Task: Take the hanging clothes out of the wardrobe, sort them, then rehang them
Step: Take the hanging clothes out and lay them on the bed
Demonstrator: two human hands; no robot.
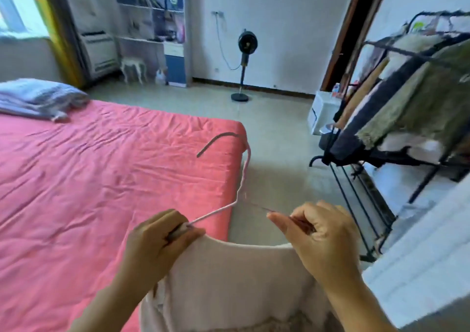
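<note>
pale pink garment (236,280) on thin pink hanger (243,176); hook pointing away | dark clothes (407,107) on rack

Both hands are up in front of the person, the left hand (162,240) gripping the shoulder of a pale pink garment (229,288) together with one arm of a thin pink wire hanger (241,176), the right hand (323,237) pinching the other arm. The hanger's dark hook points away over the corner of the bed (101,169) with its pink sheet. To the right stands a black clothes rack (356,191) loaded with dark and olive clothes.

Bright daylight via window (15,6), motion blur, fisheye edges
</note>
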